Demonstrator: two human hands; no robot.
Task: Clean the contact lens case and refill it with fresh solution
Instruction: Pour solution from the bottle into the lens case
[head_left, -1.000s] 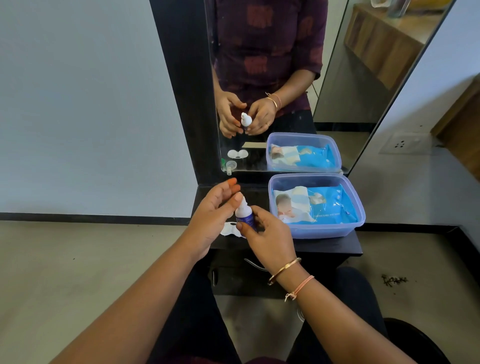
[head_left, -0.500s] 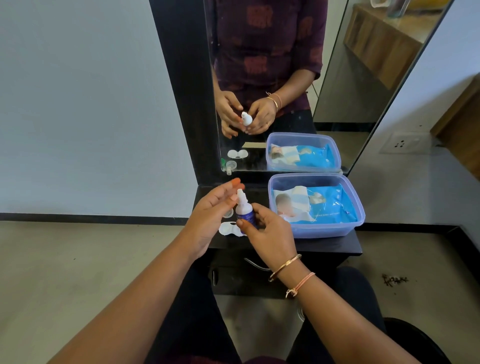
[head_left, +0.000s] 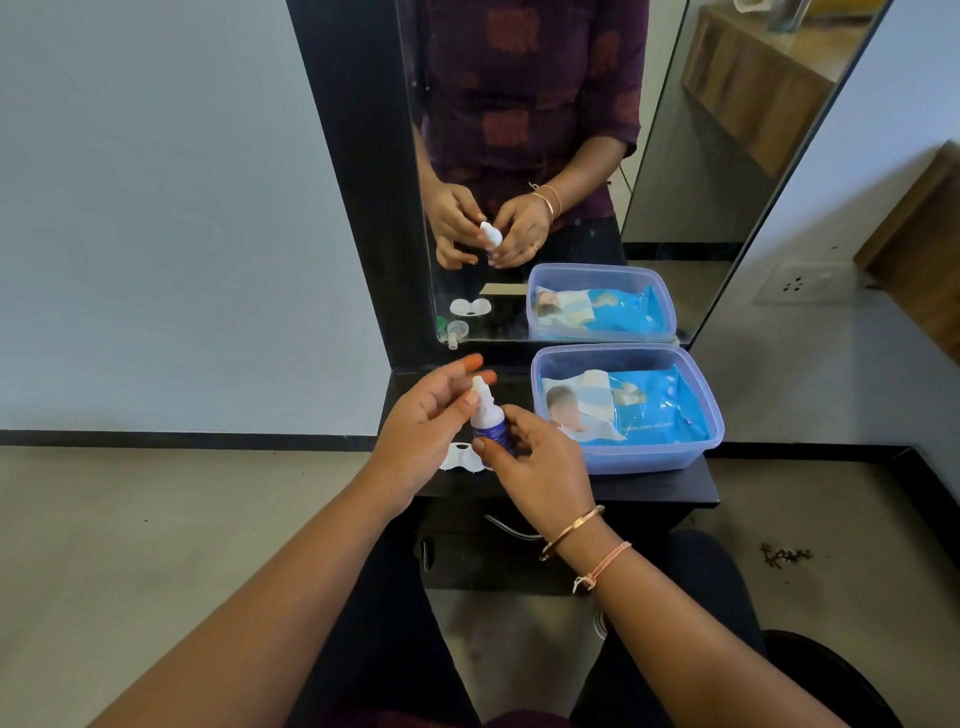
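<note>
1. Gripping the solution bottle (head_left: 488, 423) round its dark blue body, the right hand (head_left: 543, 470) held it upright over the near left part of the black shelf (head_left: 665, 488) in the head view, with the thumb on the near side and the fingers curled round the far side.
2. The left hand (head_left: 421, 441) stood just beside the bottle's white top. Its thumb lay against the white neck and its long fingers stretched out behind the tip. I could not tell whether that hand pinched the top or only touched it.
3. The contact lens case (head_left: 457, 458), white and flat, lay on the shelf under the two hands. It sat low beside the bottle's base and was partly hidden by the left palm and the bottle.
4. A translucent blue plastic box (head_left: 649, 460) stood on the right part of the shelf, just beside the right hand. A blue pack of wet wipes (head_left: 654, 410) lay flat inside it.
5. The right wrist bore a metal bangle (head_left: 571, 531) and, further up the arm, a pale thread bracelet (head_left: 605, 564).
6. A mirror (head_left: 701, 156) rose from the back of the shelf. It showed both hands close together about the bottle's white top, the white case lying on the shelf, and the box with its wipes.
7. To the right of the mirror a wall socket (head_left: 795, 283) sat in the pale wall.
</note>
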